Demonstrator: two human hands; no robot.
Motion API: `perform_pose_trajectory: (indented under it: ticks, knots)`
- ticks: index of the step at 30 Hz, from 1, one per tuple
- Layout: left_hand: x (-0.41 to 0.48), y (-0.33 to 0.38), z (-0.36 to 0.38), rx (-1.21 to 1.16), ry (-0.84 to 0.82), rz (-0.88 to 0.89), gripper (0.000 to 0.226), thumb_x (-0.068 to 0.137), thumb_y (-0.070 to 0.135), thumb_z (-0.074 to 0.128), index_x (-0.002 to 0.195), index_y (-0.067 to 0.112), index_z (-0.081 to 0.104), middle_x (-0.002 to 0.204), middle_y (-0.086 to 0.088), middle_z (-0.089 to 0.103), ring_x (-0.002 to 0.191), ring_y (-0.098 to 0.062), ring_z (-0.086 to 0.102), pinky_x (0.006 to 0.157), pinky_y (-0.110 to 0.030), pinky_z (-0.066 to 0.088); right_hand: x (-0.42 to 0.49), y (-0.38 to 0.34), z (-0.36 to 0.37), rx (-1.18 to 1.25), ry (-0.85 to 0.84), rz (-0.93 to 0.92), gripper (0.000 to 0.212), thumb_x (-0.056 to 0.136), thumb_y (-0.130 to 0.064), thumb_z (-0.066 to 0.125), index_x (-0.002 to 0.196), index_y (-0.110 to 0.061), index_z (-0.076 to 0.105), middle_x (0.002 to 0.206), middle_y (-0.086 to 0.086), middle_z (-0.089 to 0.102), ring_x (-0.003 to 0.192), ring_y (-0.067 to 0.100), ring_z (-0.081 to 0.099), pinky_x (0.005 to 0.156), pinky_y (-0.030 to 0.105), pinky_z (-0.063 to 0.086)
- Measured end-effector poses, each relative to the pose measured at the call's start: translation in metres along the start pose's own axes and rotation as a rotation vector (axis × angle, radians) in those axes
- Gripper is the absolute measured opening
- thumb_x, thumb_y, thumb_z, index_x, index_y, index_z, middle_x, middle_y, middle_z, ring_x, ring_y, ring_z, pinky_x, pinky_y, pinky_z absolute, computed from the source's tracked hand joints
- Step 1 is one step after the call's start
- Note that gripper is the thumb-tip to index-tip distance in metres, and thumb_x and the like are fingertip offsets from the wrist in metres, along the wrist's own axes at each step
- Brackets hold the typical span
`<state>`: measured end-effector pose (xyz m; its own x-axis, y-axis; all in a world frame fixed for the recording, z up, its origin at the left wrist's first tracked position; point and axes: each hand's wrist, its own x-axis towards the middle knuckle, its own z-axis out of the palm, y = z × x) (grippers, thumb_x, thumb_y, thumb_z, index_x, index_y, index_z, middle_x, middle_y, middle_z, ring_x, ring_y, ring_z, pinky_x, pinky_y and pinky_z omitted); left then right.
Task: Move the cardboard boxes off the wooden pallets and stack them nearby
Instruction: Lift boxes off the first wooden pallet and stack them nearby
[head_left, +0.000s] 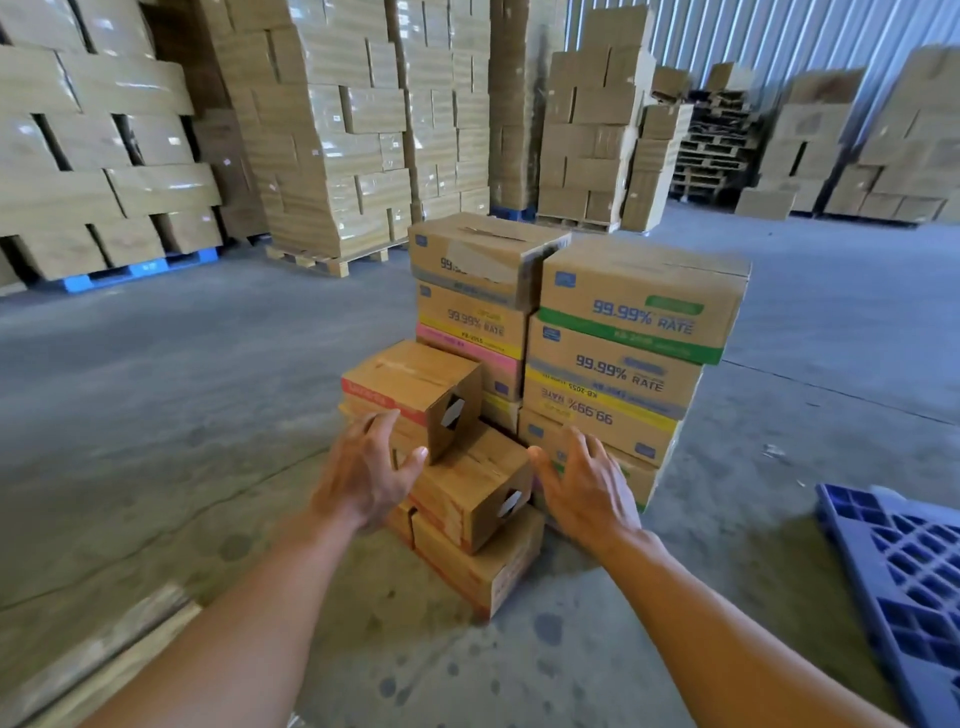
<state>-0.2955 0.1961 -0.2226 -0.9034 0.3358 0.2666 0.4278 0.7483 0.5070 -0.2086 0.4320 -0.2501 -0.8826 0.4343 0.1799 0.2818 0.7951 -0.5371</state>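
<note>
Hands (363, 478) spread near stacked boxes (623, 312) on grey concrete floor (208, 389).

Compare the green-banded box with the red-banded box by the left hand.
The green-banded box tops the taller rear stack; the red-banded box tops the lower front stack. The green-banded box carries blue "99.99% RATE" print; the red-banded box shows a white label on its end. Both are closed brown cardboard.

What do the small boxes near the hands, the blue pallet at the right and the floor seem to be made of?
Small boxes: brown cardboard, matte, with folded edges and a taped seam. Blue pallet: likely moulded plastic, by its even colour and open grid. Floor: probably bare concrete, grey, stained, with joint lines.
</note>
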Motion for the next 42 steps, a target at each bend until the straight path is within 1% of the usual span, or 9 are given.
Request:
perform_pose_trajectory:
  ticks: [6, 11, 19, 22, 25, 31, 36, 40, 42]
  knots:
    - [0.107, -0.017, 0.06, -0.007, 0.001, -0.073, 0.079, 0.081, 0.05, 0.052, 0.141, -0.002, 0.051, 0.139, -0.022, 0.057, 0.126, -0.036, 0.055, 0.105, -0.044, 0.043, 0.127, 0.026, 0.032, -0.036, -0.104, -0.018, 0.064, 0.101, -0.06, 0.039, 0.147, -0.016, 0.037, 0.146, 0.012, 0.048, 0.128, 0.032, 0.049, 0.099, 0.044, 0.047]
    - [0.172, -0.04, 0.088, -0.004, 0.019, -0.14, 0.076, 0.085, 0.051, 0.053, 0.142, 0.0, 0.051, 0.138, -0.018, 0.058, 0.125, -0.033, 0.055, 0.104, -0.04, 0.043, 0.219, 0.027, 0.071, -0.039, -0.193, -0.042, 0.066, 0.101, -0.061, 0.038, 0.149, -0.016, 0.036, 0.147, 0.012, 0.048, 0.13, 0.033, 0.048, 0.102, 0.045, 0.047]
    - [0.285, -0.151, 0.109, 0.035, -0.021, -0.233, 0.075, 0.09, 0.052, 0.058, 0.143, -0.001, 0.049, 0.139, -0.02, 0.056, 0.127, -0.033, 0.053, 0.107, -0.037, 0.04, 0.321, -0.011, 0.187, 0.007, -0.313, -0.035, 0.076, 0.101, -0.061, 0.037, 0.159, -0.015, 0.02, 0.162, 0.014, 0.03, 0.142, 0.033, 0.038, 0.112, 0.047, 0.04]
    - [0.345, -0.22, 0.125, 0.048, -0.081, -0.187, 0.068, 0.093, 0.045, 0.064, 0.143, 0.002, 0.05, 0.138, -0.018, 0.057, 0.126, -0.033, 0.055, 0.103, -0.037, 0.043, 0.363, -0.025, 0.252, 0.019, -0.333, 0.077, 0.078, 0.101, -0.062, 0.036, 0.16, -0.014, 0.017, 0.164, 0.012, 0.025, 0.148, 0.03, 0.031, 0.114, 0.045, 0.035]
    - [0.413, -0.291, 0.141, 0.005, -0.153, -0.174, 0.076, 0.089, 0.056, 0.053, 0.147, 0.007, 0.046, 0.144, -0.015, 0.053, 0.129, -0.033, 0.053, 0.102, -0.042, 0.044, 0.402, -0.045, 0.329, 0.054, -0.302, 0.21, 0.081, 0.1, -0.063, 0.038, 0.16, -0.015, 0.014, 0.165, 0.009, 0.023, 0.149, 0.028, 0.028, 0.115, 0.042, 0.033]
    - [0.509, -0.42, 0.178, 0.044, -0.316, -0.16, 0.084, 0.089, 0.056, 0.061, 0.145, -0.005, 0.044, 0.146, -0.024, 0.047, 0.134, -0.04, 0.047, 0.109, -0.044, 0.04, 0.452, -0.083, 0.435, 0.076, -0.254, 0.505, 0.084, 0.098, -0.057, 0.046, 0.161, -0.015, 0.01, 0.164, 0.011, 0.024, 0.143, 0.034, 0.036, 0.109, 0.046, 0.041]
    - [0.58, -0.481, 0.218, 0.011, -0.384, -0.174, 0.093, 0.087, 0.045, 0.074, 0.152, -0.004, 0.03, 0.159, -0.021, 0.029, 0.146, -0.036, 0.029, 0.116, -0.042, 0.028, 0.484, -0.074, 0.49, 0.11, -0.174, 0.725, 0.091, 0.094, -0.062, 0.051, 0.158, -0.009, 0.017, 0.157, 0.02, 0.034, 0.137, 0.04, 0.043, 0.107, 0.048, 0.044]
    - [0.608, -0.52, 0.257, -0.069, -0.474, -0.268, 0.113, 0.076, 0.053, 0.079, 0.155, -0.003, 0.02, 0.162, -0.02, 0.02, 0.148, -0.037, 0.025, 0.117, -0.046, 0.028, 0.499, -0.062, 0.52, 0.166, -0.135, 0.848, 0.121, 0.066, -0.092, 0.038, 0.151, -0.007, 0.032, 0.148, 0.021, 0.045, 0.131, 0.041, 0.049, 0.104, 0.053, 0.045]
    - [0.616, -0.534, 0.271, -0.167, -0.48, -0.368, 0.122, 0.067, 0.058, 0.082, 0.157, 0.003, 0.019, 0.163, -0.017, 0.022, 0.148, -0.035, 0.026, 0.118, -0.047, 0.029, 0.503, -0.052, 0.53, 0.185, -0.132, 0.904, 0.131, 0.055, -0.098, 0.033, 0.151, -0.009, 0.033, 0.148, 0.019, 0.046, 0.131, 0.04, 0.049, 0.105, 0.053, 0.044]
